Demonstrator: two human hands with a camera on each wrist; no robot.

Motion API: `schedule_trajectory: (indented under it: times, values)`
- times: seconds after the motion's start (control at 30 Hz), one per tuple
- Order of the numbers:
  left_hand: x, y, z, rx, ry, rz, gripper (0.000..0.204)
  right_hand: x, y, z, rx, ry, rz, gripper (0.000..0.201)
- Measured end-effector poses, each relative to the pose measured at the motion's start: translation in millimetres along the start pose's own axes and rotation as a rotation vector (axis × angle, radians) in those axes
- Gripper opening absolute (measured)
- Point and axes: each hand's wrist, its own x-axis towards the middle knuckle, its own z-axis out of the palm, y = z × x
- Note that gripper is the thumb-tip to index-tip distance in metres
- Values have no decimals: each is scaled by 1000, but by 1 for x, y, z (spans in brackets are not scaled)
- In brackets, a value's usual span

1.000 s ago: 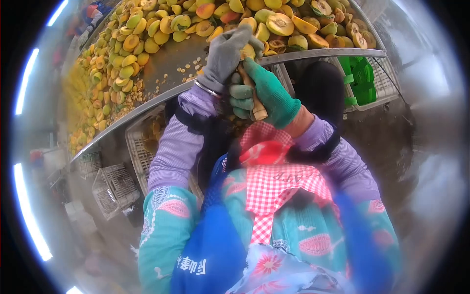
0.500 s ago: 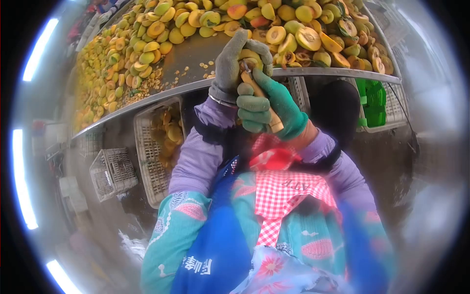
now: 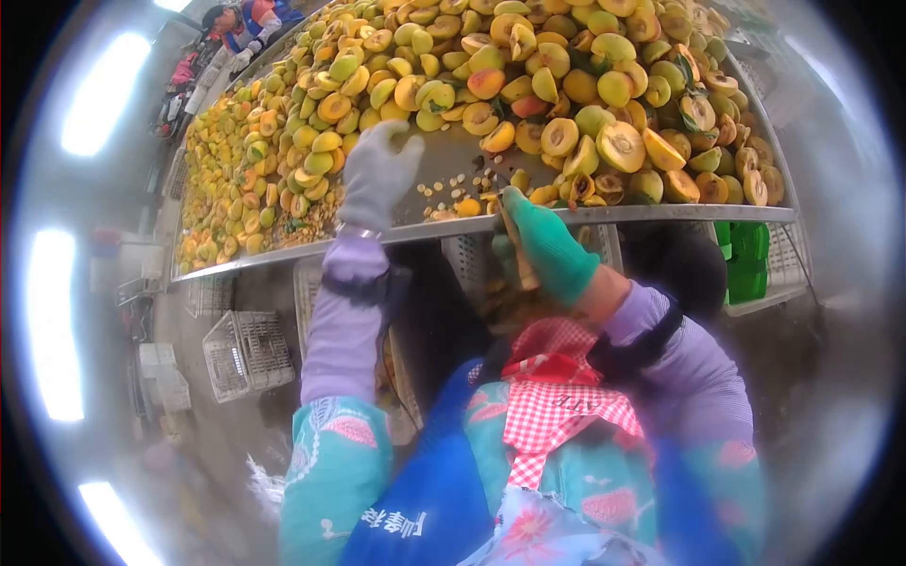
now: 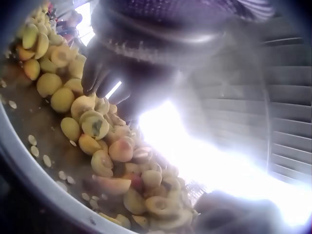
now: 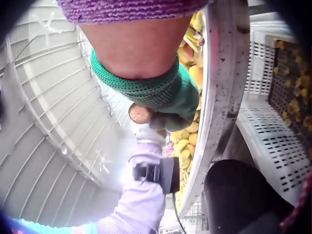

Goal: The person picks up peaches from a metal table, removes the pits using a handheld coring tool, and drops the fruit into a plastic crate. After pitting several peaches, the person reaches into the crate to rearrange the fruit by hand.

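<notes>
Tan wooden handle (image 3: 520, 255), slim, round-ended, gripped by green-gloved right hand (image 3: 552, 243).

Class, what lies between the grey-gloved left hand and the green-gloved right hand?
Small pale oval bits and an orange fruit piece, in the head view.

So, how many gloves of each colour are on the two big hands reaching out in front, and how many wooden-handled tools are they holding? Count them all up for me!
Grey glove: 1, on the left hand
Green glove: 1, on the right hand
Wooden-handled tool: 1, held in the right hand
Total: 3
</notes>
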Motion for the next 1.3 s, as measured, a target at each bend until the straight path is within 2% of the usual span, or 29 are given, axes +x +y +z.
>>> schedule_trajectory:
  times: [0.03, 0.1, 0.13, 0.2, 0.23, 0.33, 0.37, 0.43, 0.53, 0.57, 0.67, 0.7, 0.8, 0.83, 0.9, 0.93, 1.0, 1.07, 1.1, 1.2, 1.23, 1.3]
  values:
    - [28, 13, 20, 104, -11, 56, 44, 8, -11, -4, -13, 34, 41, 47]
    - [68, 24, 67, 474, -37, 149, 44, 19, -23, -4, 67, 141, -39, 46]
    - [83, 26, 73, 525, -96, 162, 46, 22, -26, -4, 104, 194, -72, 46]
    - [100, 25, 79, 629, -231, 184, 51, 22, -31, -7, -18, 147, -175, 46]
    - [103, 21, 75, 604, -231, 228, 52, 21, -33, -7, -71, 118, -223, 47]
    - [86, 7, 55, 444, -227, 118, 52, 17, -37, -7, -131, 59, -192, 48]
    - [67, -12, 48, -119, -446, -164, 52, 23, -30, -6, -91, 60, -210, 49]
    - [37, -23, 49, -474, -584, -264, 49, 34, -22, -3, -44, 87, -256, 49]
    - [4, -10, 47, -1090, -766, -394, 52, 33, -24, -4, -80, 109, -219, 48]
    - [-4, 0, 45, -1308, -818, -436, 54, 41, -18, -5, -136, 149, -304, 46]
    - [-22, 45, 36, -1354, -775, -385, 48, 34, -27, 4, -282, 265, -333, 44]
    - [-21, 41, 44, -1151, -620, -261, 45, 39, -25, 1, -219, 260, -322, 44]
    - [-9, 44, 33, -722, -511, -163, 44, 58, -23, -10, -439, 397, -665, 43]
    - [-7, 34, 38, -1115, -525, -267, 42, 46, -30, -10, -382, 354, -564, 41]
    - [-17, 38, 42, -1345, -369, -108, 39, 33, -30, -8, -439, 305, -656, 38]
    - [-18, 36, 42, -1293, -330, -74, 40, 26, -30, -8, -468, 282, -701, 37]
    - [-21, 32, 43, -1184, -250, -16, 41, 16, -31, -7, -664, 381, -780, 33]
    - [-24, 32, 38, -1374, -412, -332, 51, 14, -29, -7, -768, 468, -868, 32]
    - [-25, 31, 43, -1387, -392, -431, 49, 15, -31, -6, -725, 537, -997, 31]
    - [-28, 35, 36, -1567, -428, -453, 48, 7, -41, -6, -644, 482, -1011, 30]
    - [-28, 36, 37, -1614, -415, -425, 51, 0, -40, -1, -673, 383, -904, 32]
    - [-32, 36, 42, -812, -39, 248, 54, 1, -26, 4, -717, 266, -820, 34]
